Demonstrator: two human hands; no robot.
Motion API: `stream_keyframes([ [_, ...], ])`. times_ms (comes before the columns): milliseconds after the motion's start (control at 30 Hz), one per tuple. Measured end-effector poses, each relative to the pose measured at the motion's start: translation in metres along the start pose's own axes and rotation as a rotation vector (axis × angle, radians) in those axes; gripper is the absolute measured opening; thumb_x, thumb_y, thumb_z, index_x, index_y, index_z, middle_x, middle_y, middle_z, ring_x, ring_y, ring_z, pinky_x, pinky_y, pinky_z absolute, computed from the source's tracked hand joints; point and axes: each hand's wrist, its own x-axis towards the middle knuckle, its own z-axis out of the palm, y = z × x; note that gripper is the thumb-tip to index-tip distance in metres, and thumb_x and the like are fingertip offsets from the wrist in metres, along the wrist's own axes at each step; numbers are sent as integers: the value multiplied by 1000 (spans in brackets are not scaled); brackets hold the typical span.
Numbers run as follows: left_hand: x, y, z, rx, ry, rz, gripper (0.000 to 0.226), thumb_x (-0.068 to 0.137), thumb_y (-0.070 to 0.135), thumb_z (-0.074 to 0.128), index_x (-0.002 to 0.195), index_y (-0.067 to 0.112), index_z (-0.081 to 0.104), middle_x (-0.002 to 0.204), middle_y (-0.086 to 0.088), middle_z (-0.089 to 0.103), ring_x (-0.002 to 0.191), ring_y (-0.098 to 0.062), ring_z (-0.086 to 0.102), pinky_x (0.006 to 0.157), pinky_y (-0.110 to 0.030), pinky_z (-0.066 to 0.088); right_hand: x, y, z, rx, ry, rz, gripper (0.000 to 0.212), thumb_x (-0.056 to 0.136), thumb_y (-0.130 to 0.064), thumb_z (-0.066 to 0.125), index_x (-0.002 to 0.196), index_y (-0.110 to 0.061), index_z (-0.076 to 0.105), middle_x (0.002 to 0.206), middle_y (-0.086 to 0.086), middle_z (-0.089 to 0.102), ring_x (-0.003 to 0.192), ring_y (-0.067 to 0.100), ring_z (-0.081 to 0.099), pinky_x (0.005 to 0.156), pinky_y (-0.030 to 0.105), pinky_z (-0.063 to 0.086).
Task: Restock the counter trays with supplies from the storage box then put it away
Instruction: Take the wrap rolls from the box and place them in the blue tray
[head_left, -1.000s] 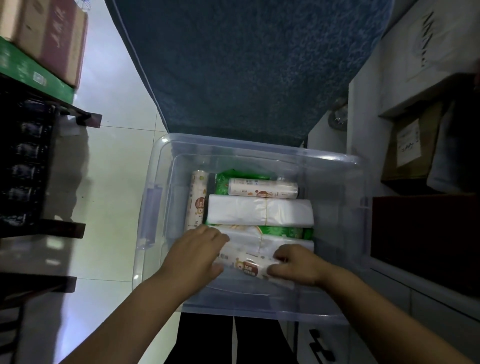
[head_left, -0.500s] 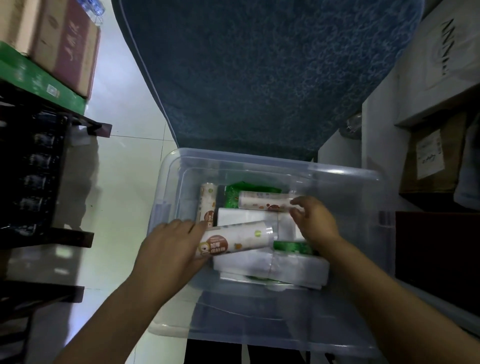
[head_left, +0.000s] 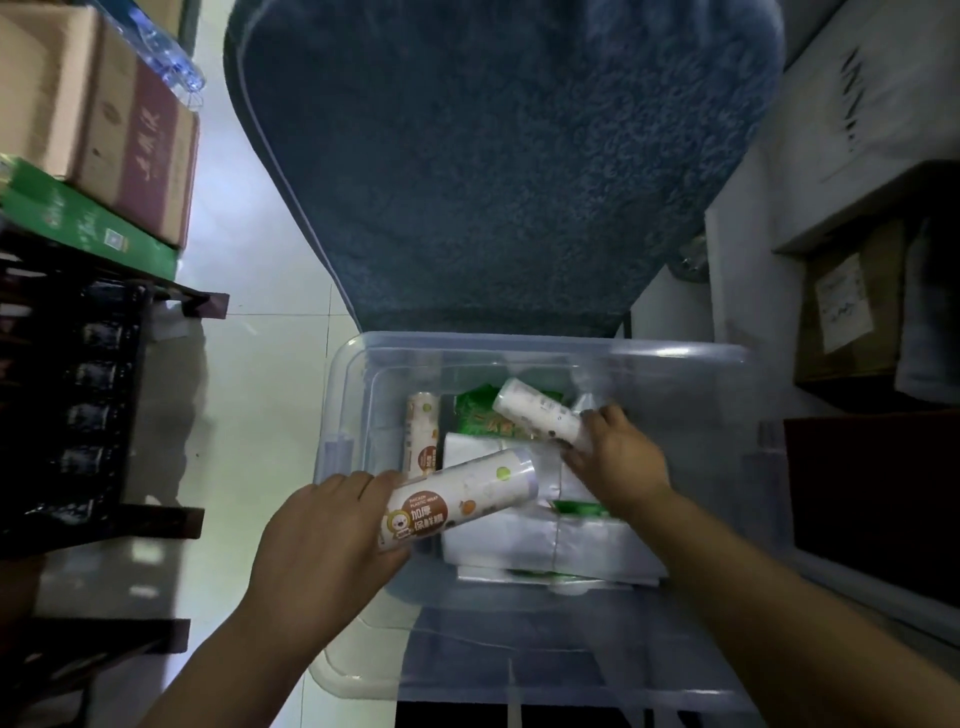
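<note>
A clear plastic storage box (head_left: 675, 358) sits on the floor below me. My left hand (head_left: 322, 540) grips a plastic wrap roll (head_left: 457, 499) with a brown label, lifted above the box's left side. My right hand (head_left: 618, 457) is closed on the end of a second white roll (head_left: 540, 415), tilted up over the box's middle. A third roll (head_left: 421, 434) lies upright along the left inside wall. White plastic bag packs (head_left: 550, 540) and green packets (head_left: 480, 410) fill the bottom.
A blue textured mat (head_left: 498, 156) lies beyond the box. On the left stands a dark shelf rack (head_left: 88, 395) with cardboard cartons (head_left: 119, 135) on top. White cabinets and brown boxes (head_left: 852, 301) line the right side. Pale tile floor (head_left: 254, 395) shows on the left.
My left hand lifted the brown-label roll out of the box bottom. My right hand moved to the far roll, closed on it and tilted it up.
</note>
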Motion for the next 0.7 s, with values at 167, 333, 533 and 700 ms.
stream_keyframes([
  [167, -7, 10, -42, -10, 43, 37, 60, 36, 47, 87, 88, 24, 67, 69, 4, 70, 53, -17, 63, 43, -25, 50, -69, 7, -63, 326, -26, 155, 39, 87, -55, 46, 116, -30, 38, 110, 8, 64, 89, 32, 62, 65, 34, 44],
  [333, -9, 30, -98, -59, 157, 104, 53, 53, 46, 80, 101, 31, 63, 81, 6, 70, 65, -18, 63, 49, -23, 41, -144, 5, -146, 493, 171, 240, 40, 81, -53, 56, 111, -29, 44, 101, 0, 64, 89, 24, 62, 72, 37, 50],
  [533, -13, 95, -163, -141, 233, 283, 45, 60, 41, 79, 101, 33, 61, 84, 7, 65, 74, -18, 58, 52, -26, 36, -249, 8, -221, 547, 378, 419, 59, 61, -53, 74, 105, -34, 40, 92, -13, 57, 76, 6, 60, 61, 24, 49],
  [700, -23, 181, -196, -132, 278, 507, 34, 63, 38, 77, 93, 36, 61, 75, 7, 62, 66, -20, 56, 47, -26, 32, -346, 25, -244, 563, 554, 606, 51, 58, -58, 70, 92, -43, 35, 78, -21, 53, 67, -7, 54, 48, 12, 38],
])
